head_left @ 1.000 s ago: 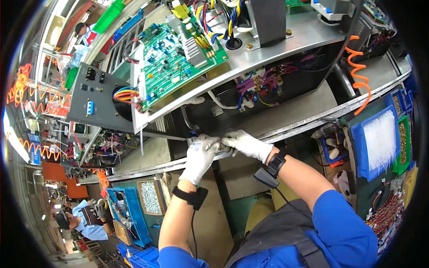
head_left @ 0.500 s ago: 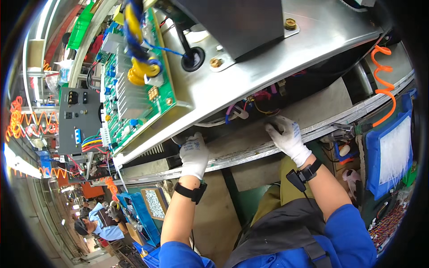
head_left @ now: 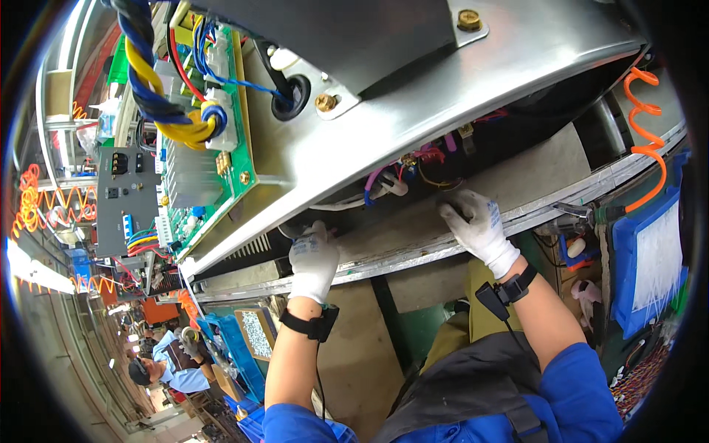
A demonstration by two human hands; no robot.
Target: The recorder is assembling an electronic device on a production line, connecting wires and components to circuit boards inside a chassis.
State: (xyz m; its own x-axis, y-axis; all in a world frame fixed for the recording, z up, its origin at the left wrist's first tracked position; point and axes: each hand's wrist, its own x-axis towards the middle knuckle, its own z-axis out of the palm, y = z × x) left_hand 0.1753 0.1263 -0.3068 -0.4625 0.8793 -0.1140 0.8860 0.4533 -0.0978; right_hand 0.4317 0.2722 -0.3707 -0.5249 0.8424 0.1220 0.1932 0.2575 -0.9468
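My left hand (head_left: 313, 260), in a white glove, is at the lower front edge of a large metal unit (head_left: 332, 159). Its fingers are curled inward beside a pale cable (head_left: 346, 207), and what they hold, if anything, is hidden. My right hand (head_left: 478, 227), gloved alike, rests over a grey metal plate (head_left: 543, 166) beneath the unit. A dark gap shows between its bent thumb and forefinger, with nothing visible between them. Purple, red and blue wires (head_left: 399, 177) hang under the unit between both hands.
A green circuit board (head_left: 240, 173) with a heatsink and a twisted thick cable (head_left: 140, 70) stands on the unit's left. An aluminium rail (head_left: 384, 272) runs along the front. At right are a coiled orange air hose (head_left: 644, 118) and a blue tray (head_left: 620, 295). A co-worker (head_left: 173, 362) is at far left.
The unit's upper part, with its circuit board and black box, appears farther left in view. My left hand has shifted slightly left and down; my right hand has barely moved.
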